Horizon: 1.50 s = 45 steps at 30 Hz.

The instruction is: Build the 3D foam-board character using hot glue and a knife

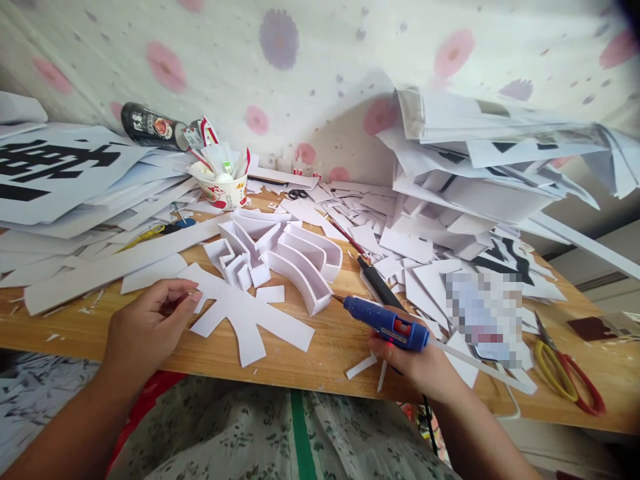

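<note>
My right hand (415,363) is wrapped round the handle of a blue hot glue gun (385,323), with a finger beneath its body. The gun's nozzle points left and lies close to the corner of a white foam-board letter form (300,267) with upright walls. On the left, my left hand (157,320) has its thumb and fingertips pinched together. Whatever they hold, if anything, is too small to make out. Just beside those fingertips lies a flat white branching cutout (245,310). A small white rectangle (271,294) sits between the cutout and the walled form.
Paper sheets with black characters (65,167) are stacked at left. A printed paper cup (220,187) and a dark bottle (153,127) stand behind. White scraps (370,207) cover the back. Scissors (565,373) lie right, below a tall pile of white forms (465,173).
</note>
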### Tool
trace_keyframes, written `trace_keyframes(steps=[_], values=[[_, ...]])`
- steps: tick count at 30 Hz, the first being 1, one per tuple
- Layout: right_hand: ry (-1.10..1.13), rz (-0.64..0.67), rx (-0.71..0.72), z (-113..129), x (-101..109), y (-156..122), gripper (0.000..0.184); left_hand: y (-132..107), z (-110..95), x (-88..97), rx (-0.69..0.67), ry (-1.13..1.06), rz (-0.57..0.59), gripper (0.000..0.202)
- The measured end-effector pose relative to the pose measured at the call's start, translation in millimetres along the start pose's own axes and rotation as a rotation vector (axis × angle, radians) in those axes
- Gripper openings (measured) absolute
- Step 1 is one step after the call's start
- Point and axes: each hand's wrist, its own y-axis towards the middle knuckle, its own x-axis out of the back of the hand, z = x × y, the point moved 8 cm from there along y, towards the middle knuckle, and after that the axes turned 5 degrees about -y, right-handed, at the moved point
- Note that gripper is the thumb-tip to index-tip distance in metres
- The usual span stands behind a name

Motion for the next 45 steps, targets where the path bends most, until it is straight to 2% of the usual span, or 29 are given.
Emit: trace_keyframes(steps=[3, 5, 8, 10, 13, 15, 19, 23, 28, 38, 45], values=[[-0.003, 0.015, -0.026, -3.6, 0.5, -0.1, 0.016, 0.4, 2.5, 3.2, -0.039, 0.048, -0.054, 0.027], [-0.009, 0.029, -0.04, -5.3, 1.1, -0.7, 0.015, -2.2, -9.0, 5.7, -0.19, 0.149, -0.1, 0.023], [0.036, 0.03, -0.045, -6.4, 4.4, -1.8, 0.015, -19.8, -46.4, 5.2, -0.569, 0.25, -0.183, 0.012], [0.113, 0.012, -0.067, -8.3, 7.6, -2.1, 0.016, -40.3, -75.7, -2.7, -0.822, 0.245, -0.186, 0.01], [0.181, -0.015, -0.093, -9.1, 9.5, -1.2, 0.019, -72.7, -116.5, -29.2, -1.088, 0.231, -0.064, 0.021], [0.152, -0.022, -0.071, -5.3, 8.5, 0.3, 0.018, -89.1, -137.4, -50.0, -1.161, 0.241, 0.026, 0.028], [0.086, -0.022, -0.024, 1.9, 4.2, 3.2, 0.014, -103.1, -158.2, -81.0, -1.156, 0.231, 0.146, 0.031], [0.074, -0.015, -0.018, 2.2, 1.3, 6.0, 0.014, -103.2, -158.5, -94.2, -1.122, 0.246, 0.189, 0.033], [0.036, 0.0, -0.021, 0.0, -1.3, 8.8, 0.014, -102.3, -154.4, -97.9, -1.096, 0.255, 0.194, 0.031], [-0.007, 0.008, -0.057, -5.3, -1.8, 7.8, 0.014, -100.7, -149.7, -105.6, -1.067, 0.245, 0.209, 0.038], [-0.013, -0.037, -0.077, -9.9, -2.2, 8.4, 0.013, -93.4, -145.4, -106.1, -0.994, 0.178, 0.2, 0.045]])
